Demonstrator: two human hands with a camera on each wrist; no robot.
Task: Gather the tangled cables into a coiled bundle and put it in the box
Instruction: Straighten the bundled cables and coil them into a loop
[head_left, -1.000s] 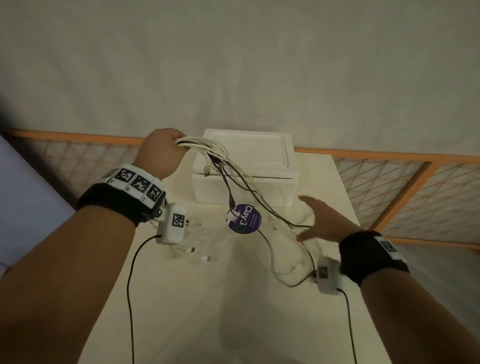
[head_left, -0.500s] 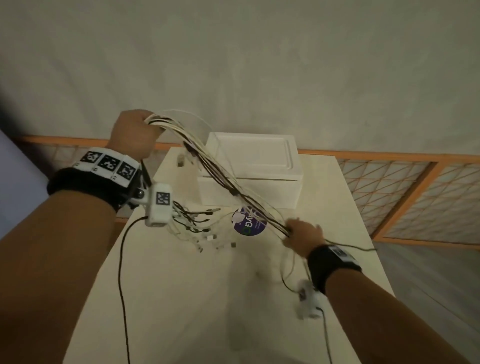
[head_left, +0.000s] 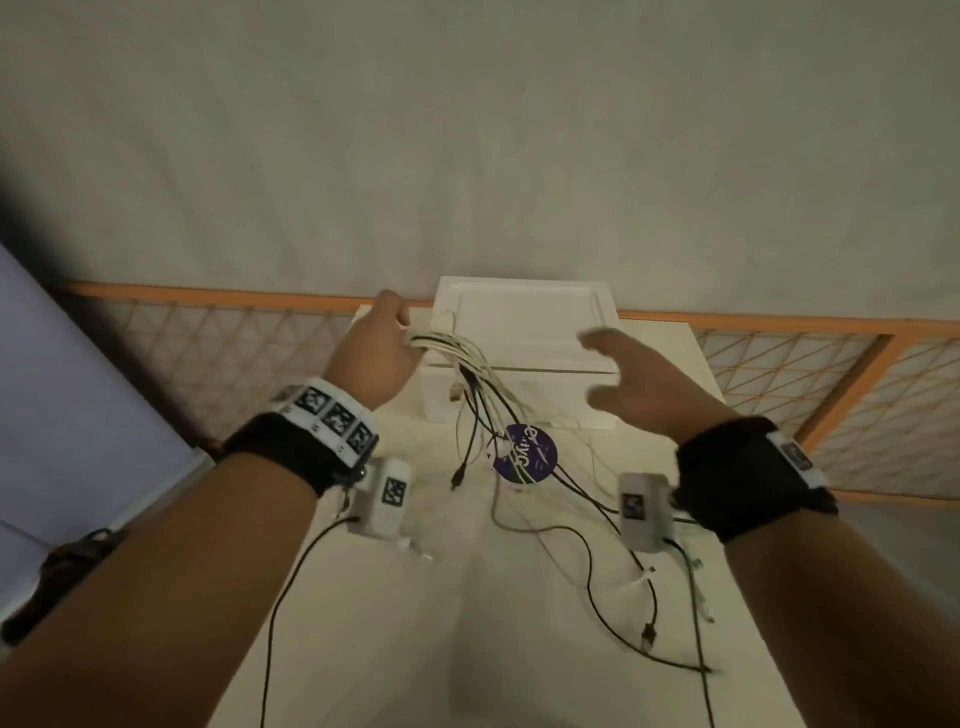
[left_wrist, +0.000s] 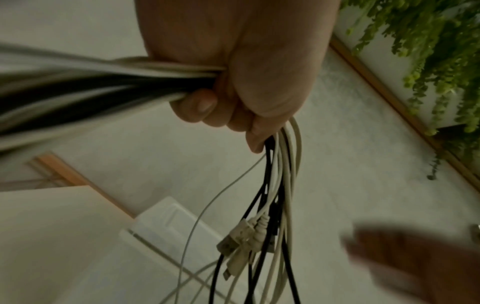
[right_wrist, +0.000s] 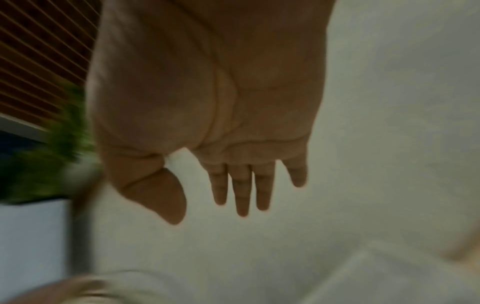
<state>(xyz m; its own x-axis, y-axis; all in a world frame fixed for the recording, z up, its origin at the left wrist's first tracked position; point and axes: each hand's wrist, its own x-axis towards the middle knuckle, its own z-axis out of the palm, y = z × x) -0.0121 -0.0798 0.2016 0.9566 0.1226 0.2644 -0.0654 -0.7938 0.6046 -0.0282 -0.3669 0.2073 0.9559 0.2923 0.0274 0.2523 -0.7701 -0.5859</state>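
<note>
Cables (head_left: 470, 374) bunch in the fisted left hand (head_left: 371, 358) over the closed box (head_left: 524, 332); right hand (head_left: 641, 384) spread, empty; purple disc (head_left: 530, 457) on table (head_left: 467, 597).

Dim, warm, flat light fills all three views; no lamp shows and nothing glares. In the head view a dark vignette sits at 9 o'clock, straight rails bow toward the edges, and soft arm shadows fall on the pale cream tabletop (head_left: 395, 597). The left wrist view smears the bunched black and white cables (left_wrist: 279, 174) at 9 o'clock; the open right hand (right_wrist: 207, 98) is motion-blurred, with green foliage streaked at 9 o'clock.
</note>
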